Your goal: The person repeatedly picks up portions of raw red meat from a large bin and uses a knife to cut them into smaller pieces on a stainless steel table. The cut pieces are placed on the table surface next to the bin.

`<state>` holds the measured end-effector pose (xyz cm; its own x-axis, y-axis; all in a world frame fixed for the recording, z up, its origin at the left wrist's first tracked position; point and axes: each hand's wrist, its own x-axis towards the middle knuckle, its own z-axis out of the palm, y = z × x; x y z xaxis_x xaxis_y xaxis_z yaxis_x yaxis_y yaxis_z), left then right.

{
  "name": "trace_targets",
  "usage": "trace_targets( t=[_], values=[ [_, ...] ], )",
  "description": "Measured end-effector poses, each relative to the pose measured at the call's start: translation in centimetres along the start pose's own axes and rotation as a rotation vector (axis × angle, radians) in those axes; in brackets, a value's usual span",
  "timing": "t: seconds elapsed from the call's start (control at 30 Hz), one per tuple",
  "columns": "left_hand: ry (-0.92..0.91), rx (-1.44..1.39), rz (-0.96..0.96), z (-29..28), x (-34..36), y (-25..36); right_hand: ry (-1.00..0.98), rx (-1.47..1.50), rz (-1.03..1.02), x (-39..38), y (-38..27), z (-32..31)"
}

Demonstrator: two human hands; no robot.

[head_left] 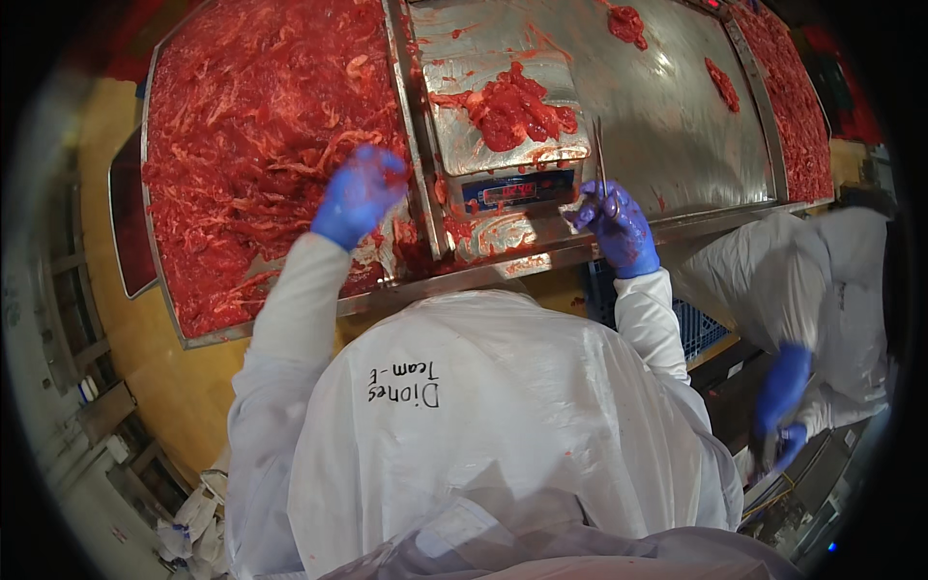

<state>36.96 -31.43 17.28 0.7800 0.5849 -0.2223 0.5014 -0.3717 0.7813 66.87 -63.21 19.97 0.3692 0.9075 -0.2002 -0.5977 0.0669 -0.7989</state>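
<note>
My left hand (360,196), in a blue glove, is over the right side of the metal tray heaped with red meat strips (271,126). Motion smears its fingers, and reddish colour shows at their tips. My blue-gloved right hand (619,230) is closed around a slim, pointed metal tool (600,155), held upright. Whether it is a knife or scissors I cannot make out. Just left of that hand stands a bench scale (556,159) with a lit display (512,191) on its near side. A small pile of meat pieces (512,108) lies on its steel platform.
A steel work surface (677,116) extends right of the scale, with loose meat scraps (626,26) on it. More meat fills a tray (788,97) at the far right. Another person in white (822,280) stands close on my right, and a blue crate (696,324) is below the edge.
</note>
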Motion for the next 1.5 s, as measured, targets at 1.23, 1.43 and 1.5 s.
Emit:
trace_targets(
  t=[1.23,1.43,1.5],
  values=[
    [0.487,0.318,-0.041,-4.9,-1.4,-2.4,-0.045,-0.323,0.370,-0.4,-1.2,-2.5],
    [0.427,0.186,0.485,2.6,8.1,9.8,-0.090,-0.423,0.161,6.4,-3.8,4.2],
    [0.271,0.151,0.501,5.9,9.7,8.9,-0.069,-0.404,0.139,8.0,-2.6,5.0]
  ],
)
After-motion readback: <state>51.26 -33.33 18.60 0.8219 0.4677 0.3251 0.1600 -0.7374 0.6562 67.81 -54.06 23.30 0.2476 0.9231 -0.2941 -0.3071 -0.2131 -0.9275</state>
